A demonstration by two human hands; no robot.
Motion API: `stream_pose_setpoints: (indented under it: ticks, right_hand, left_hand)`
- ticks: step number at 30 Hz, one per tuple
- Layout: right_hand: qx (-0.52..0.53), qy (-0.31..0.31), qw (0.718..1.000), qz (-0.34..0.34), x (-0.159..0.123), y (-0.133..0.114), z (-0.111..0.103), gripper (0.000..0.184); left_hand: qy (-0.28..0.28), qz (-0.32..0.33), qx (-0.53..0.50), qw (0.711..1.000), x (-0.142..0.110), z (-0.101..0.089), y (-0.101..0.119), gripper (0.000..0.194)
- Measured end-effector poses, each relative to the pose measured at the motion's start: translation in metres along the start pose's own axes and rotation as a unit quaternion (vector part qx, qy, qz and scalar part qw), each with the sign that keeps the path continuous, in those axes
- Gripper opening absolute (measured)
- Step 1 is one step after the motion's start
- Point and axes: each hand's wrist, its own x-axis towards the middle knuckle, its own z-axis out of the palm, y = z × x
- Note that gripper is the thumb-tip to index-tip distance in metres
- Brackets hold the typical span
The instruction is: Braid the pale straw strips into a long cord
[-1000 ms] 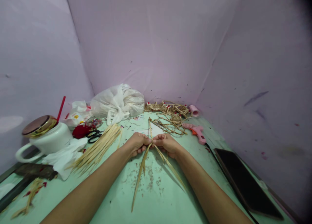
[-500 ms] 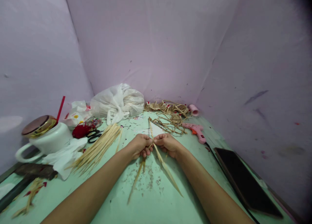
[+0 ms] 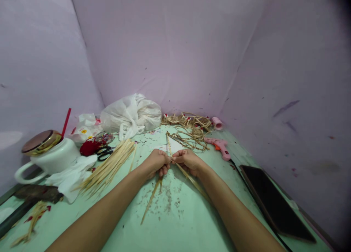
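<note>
My left hand [image 3: 159, 162] and my right hand [image 3: 188, 161] meet over the middle of the table, both closed in a pinch on a braid of dried fibre strips [image 3: 169, 144]. The finished braid runs away from my fingertips toward the coil of braided cord [image 3: 192, 138] behind. One loose strip [image 3: 150, 206] hangs toward me below my left hand. Another, wider strip [image 3: 196, 184] leaves my right hand and passes beside my right forearm. A white sheet [image 3: 175, 146] lies just beyond the hands. My fingers hide the exact crossing of the strips.
Left of my hands lie a bundle of pale strips [image 3: 112, 168], black scissors [image 3: 105, 153], a white mug [image 3: 56, 158] and a hammer [image 3: 38, 193]. A plastic bag [image 3: 131, 115] stands behind. On the right are a pink glue gun [image 3: 219, 146] and a dark phone-like slab [image 3: 275, 202].
The wide strip at my right hand has swung right, closer to my right forearm. Both hands keep their pinch at nearly the same spot. The view has shifted slightly.
</note>
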Motion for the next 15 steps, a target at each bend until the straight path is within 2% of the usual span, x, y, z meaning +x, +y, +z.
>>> stream_pose_setpoints:
  ticks: [4,10,15]
  right_hand:
    - [-0.031,0.004,0.999,-0.025,-0.003,-0.001,0.002,0.006]
    - [-0.104,0.018,0.992,-0.073,0.002,0.0,0.005,0.005]
    - [-0.221,0.06,0.965,-0.13,0.012,0.008,0.005,0.006]
  left_hand:
    - [0.012,0.002,0.018,1.0,0.0,-0.002,0.002,0.006]
    - [0.013,0.009,0.051,0.999,-0.001,-0.004,0.005,0.01]
    - [0.013,0.033,0.049,0.998,0.001,-0.004,0.002,0.015]
